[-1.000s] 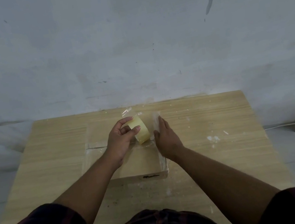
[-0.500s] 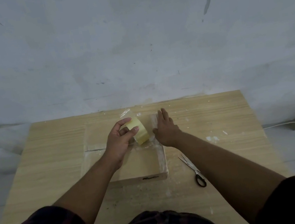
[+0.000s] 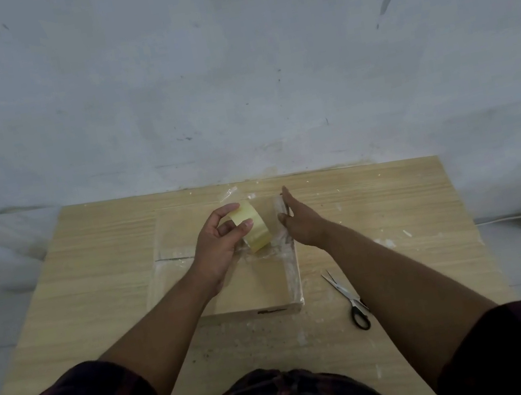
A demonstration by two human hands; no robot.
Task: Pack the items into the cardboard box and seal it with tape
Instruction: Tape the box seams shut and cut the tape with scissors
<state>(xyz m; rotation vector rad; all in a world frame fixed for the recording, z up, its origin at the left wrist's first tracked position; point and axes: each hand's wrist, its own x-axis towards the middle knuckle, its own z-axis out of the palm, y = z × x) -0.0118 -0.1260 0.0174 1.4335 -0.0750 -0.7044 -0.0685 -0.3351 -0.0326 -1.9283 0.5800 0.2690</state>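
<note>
Since a second ago my right hand has slid up the right edge of the cardboard box toward its far corner. My forearm has swung off the scissors, which now lie uncovered on the tabletop just right of the box. My left hand has barely shifted. Its fingers and thumb are curled round the tape roll, held on edge over the far half of the closed lid. The right fingers are straight and together, laid flat along the edge with nothing grasped.

I judge the packing done and this a sealing pass. To do it well I should keep the roll low and the film taut while the flat hand rubs the clear strip down from near end to far, pushing air ahead of it (the film already looks wrinkled beside the roll, so slack is the enemy). I should press over the corner too, so the tape grips the side wall. Only then should the right hand go for the scissors, because cutting under tension keeps the end from curling back.
</note>
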